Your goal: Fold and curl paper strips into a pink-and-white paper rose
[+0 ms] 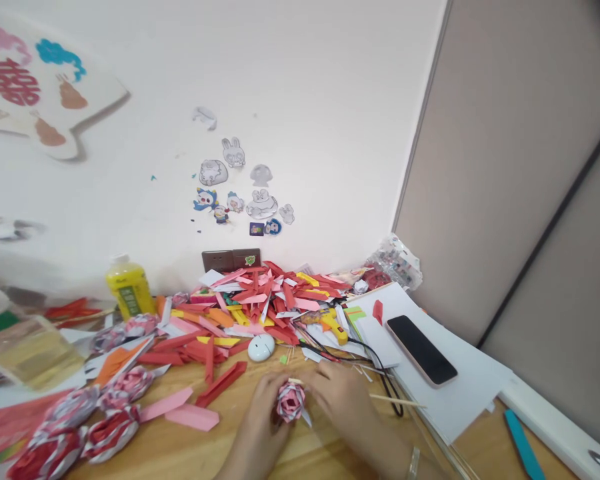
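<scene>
A small pink-and-white rolled paper flower [291, 401] is held between both my hands just above the wooden table [190, 453]. My left hand [261, 411] grips its left side. My right hand [341, 395] closes on its right side, with a bracelet on that wrist. A thin wooden stick [397, 401] lies on the table right of my right hand. Several finished paper flowers [105, 420] lie in a cluster to the left.
A heap of red, pink and yellow folded paper strips [260, 303] covers the back of the table. Also there: a white mouse-like object [261, 347], a yellow glue gun [334, 327] with black cable, a phone [420, 350] on white sheets, a yellow bottle [129, 287], a clear container [30, 347].
</scene>
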`<state>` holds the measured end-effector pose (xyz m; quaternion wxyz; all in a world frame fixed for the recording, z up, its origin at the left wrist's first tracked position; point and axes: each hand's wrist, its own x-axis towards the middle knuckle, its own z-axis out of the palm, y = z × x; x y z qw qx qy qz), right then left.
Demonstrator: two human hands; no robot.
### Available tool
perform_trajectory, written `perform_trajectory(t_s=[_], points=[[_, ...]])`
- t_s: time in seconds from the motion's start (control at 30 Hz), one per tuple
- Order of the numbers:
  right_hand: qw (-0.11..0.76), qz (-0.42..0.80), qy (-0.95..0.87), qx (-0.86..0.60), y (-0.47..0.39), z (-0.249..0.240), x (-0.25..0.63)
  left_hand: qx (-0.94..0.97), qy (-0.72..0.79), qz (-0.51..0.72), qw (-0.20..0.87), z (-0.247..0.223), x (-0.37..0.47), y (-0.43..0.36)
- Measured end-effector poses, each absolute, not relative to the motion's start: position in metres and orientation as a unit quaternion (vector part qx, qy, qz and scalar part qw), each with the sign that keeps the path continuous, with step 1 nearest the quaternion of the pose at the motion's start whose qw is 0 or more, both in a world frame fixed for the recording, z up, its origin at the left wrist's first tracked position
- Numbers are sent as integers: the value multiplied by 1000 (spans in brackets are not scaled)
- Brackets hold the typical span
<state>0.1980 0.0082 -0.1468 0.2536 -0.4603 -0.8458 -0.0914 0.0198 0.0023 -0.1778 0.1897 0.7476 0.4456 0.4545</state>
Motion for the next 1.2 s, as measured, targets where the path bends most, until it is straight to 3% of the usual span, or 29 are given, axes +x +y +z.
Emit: perform_trajectory(t_s=[0.43, 0.87, 1.2], points=[[295, -157, -856, -396, 4, -134, 200, 784, 418, 402, 223, -174, 20, -7], [316, -137, -851, -397, 5, -149, 195, 784, 430, 411, 180, -178, 20, -5], [297, -105, -868, -383, 6, -149, 199, 788, 419, 397, 212, -171, 22, -8]])
